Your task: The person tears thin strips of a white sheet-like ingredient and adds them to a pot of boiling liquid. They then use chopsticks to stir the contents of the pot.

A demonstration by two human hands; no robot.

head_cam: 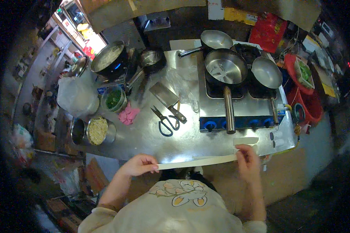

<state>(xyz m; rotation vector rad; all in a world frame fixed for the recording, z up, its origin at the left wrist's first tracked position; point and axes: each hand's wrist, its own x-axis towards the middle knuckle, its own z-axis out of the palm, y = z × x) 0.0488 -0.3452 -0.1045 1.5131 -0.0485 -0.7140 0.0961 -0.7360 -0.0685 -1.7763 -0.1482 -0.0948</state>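
Note:
A long, narrow pale strip (197, 162) is stretched between my two hands at the front edge of the steel table. My left hand (141, 165) pinches its left end between thumb and fingers. At the other end, my right hand (247, 161) has hold of the strip; its fingertips are slightly blurred. Another pale piece (246, 141) lies flat on the table just beyond my right hand. Black-handled scissors (165, 121) rest on the table with their blades slightly parted, beside a cleaver (166, 96) with a riveted handle.
On the right, a gas stove (215, 112) holds several metal pans, one long handle (229, 112) reaching toward the table front. Leftward are a bowl of shredded food (97, 131), a tub of chopped greens (113, 99), a pink cloth (129, 113), a plastic bag (77, 94) and a large pot (108, 58).

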